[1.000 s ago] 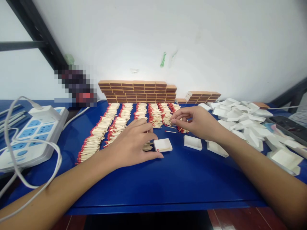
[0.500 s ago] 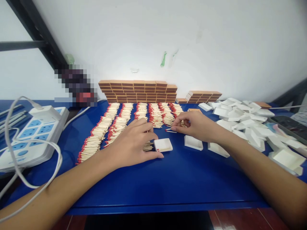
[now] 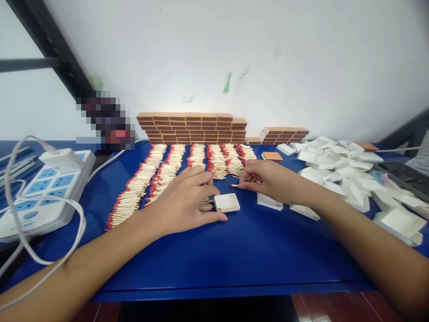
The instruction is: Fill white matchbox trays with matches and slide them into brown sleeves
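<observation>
My left hand (image 3: 189, 197) curls around the left end of a small white matchbox tray (image 3: 228, 200), its thumb along the near side and index finger at the far corner. A few red-tipped matches lie along the tray's near wall. To the right, my right hand (image 3: 259, 179) is closed in a pinch over a match (image 3: 235, 185), whose red head points left; part of it is hidden by the fingers. Rows of matches (image 3: 136, 190) lie behind and left of my hands. Another white tray (image 3: 270, 202) sits partly under my right hand.
Stacked matchboxes (image 3: 191, 129) stand along the wall, with a shorter stack (image 3: 284, 134) to the right. One orange matchbox (image 3: 272, 156) lies flat. White trays (image 3: 335, 165) heap up beside a phone (image 3: 405, 179). A power strip (image 3: 50, 188) with looping white cable occupies the left.
My right hand has shifted slightly down and closed further over the match, uncovering the orange matchbox behind it. My left hand stays at the tray.
</observation>
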`<state>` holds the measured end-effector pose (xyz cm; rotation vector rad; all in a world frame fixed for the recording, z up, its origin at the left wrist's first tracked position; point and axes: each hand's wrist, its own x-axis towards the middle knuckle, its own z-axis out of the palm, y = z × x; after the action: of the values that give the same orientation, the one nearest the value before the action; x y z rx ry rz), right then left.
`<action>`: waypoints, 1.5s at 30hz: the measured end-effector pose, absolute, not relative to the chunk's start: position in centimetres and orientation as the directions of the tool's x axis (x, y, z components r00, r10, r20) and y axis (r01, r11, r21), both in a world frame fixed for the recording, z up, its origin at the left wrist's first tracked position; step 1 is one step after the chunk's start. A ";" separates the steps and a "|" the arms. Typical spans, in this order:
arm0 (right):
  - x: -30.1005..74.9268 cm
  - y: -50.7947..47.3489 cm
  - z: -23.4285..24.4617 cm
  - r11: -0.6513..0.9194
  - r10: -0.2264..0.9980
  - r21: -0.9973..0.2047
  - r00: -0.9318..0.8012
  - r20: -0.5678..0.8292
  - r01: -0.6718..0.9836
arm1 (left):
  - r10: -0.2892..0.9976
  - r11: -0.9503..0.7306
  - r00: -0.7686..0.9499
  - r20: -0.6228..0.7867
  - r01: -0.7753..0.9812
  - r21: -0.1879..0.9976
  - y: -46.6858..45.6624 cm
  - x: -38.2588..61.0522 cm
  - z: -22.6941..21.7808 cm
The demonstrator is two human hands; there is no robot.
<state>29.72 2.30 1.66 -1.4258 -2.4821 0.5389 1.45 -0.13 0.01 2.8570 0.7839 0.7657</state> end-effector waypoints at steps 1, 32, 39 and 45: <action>29.7 2.3 1.7 0.472 0.863 -0.421 -0.503 0.041 0.775 | 0.499 -0.865 0.745 0.443 0.459 0.202 -0.1 1.4 0.0; 26.9 -0.7 2.0 0.660 0.747 -0.430 -0.601 0.284 0.616 | 0.557 -0.819 0.658 0.507 0.538 0.201 -0.2 1.4 0.5; 29.6 2.4 1.3 0.530 0.838 -0.280 -0.445 0.315 0.800 | 0.564 -0.817 0.672 0.480 0.540 0.202 -0.3 1.4 0.3; 29.9 2.9 0.6 0.497 0.868 -0.258 -0.474 0.150 0.829 | 0.564 -0.817 0.675 0.477 0.540 0.202 -0.4 1.4 0.5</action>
<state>29.91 2.92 0.64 -1.4401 -2.4835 0.2169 1.45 -0.38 0.52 2.8345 0.9348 0.8295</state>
